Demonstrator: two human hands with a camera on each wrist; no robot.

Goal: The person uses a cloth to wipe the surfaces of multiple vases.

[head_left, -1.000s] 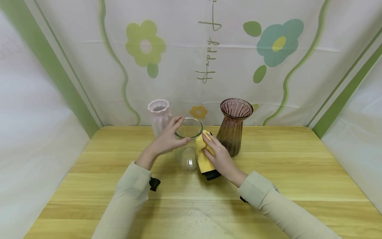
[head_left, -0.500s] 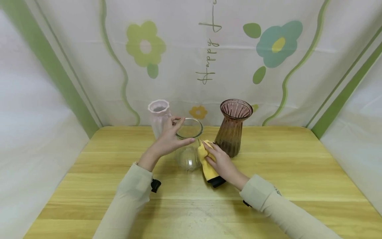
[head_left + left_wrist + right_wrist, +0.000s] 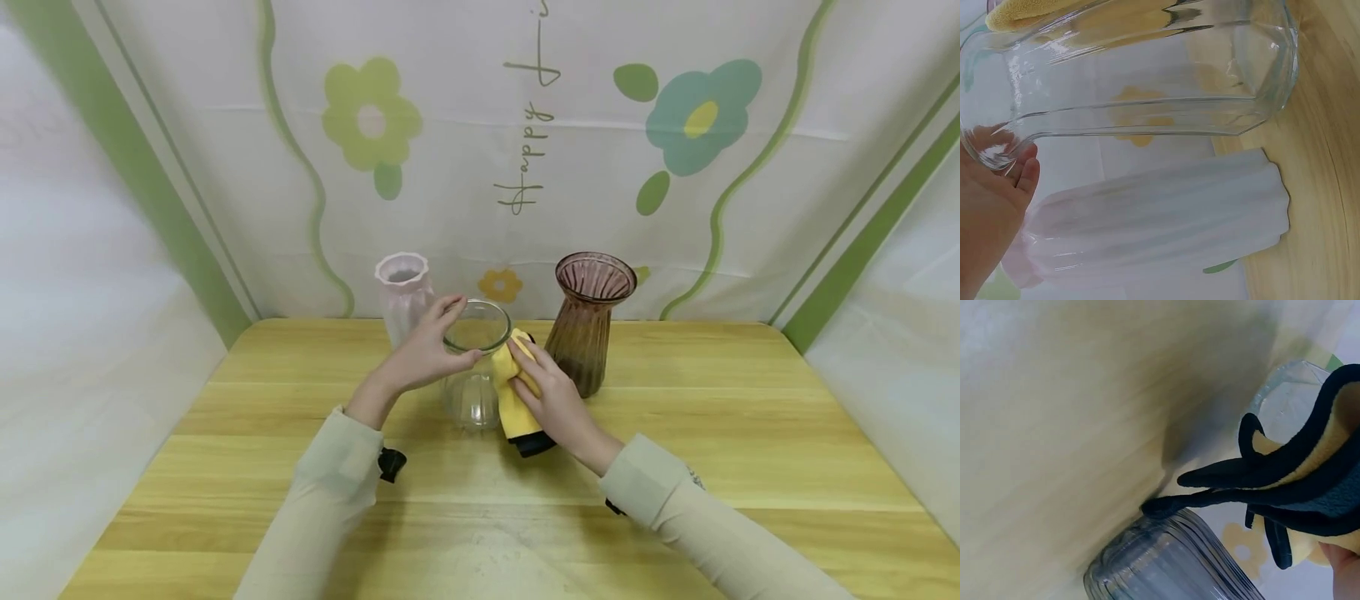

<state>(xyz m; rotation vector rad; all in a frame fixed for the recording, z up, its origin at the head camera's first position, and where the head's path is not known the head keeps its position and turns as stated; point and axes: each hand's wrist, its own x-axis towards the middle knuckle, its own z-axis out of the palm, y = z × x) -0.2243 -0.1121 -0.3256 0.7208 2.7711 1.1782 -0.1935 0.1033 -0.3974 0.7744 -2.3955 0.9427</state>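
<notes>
A clear glass vase [image 3: 472, 404] stands upright on the table, and my left hand [image 3: 422, 354] grips it at the rim with fingers behind and thumb in front. Seen from the left wrist, the fingers curl at the neck of the glass vase [image 3: 1147, 75]. A yellow cloth [image 3: 516, 410] with black edging is bunched in my right hand [image 3: 561, 404], which holds it against the vase's right side. Folds of the cloth [image 3: 1310, 465] fill much of the right wrist view and hide most of that hand [image 3: 1345, 575].
Behind and left of the glass vase is a pale pink vase [image 3: 406, 304] with a scalloped rim. A ribbed purple-brown glass vase [image 3: 581, 346] stands close on the right, just beyond my right hand. A printed curtain [image 3: 450, 217] hangs at the wooden table's [image 3: 285, 400] back edge.
The right hand slid the cloth down the vase's side half a second ago and has brought it back up near the rim. The left hand stays at the rim.
</notes>
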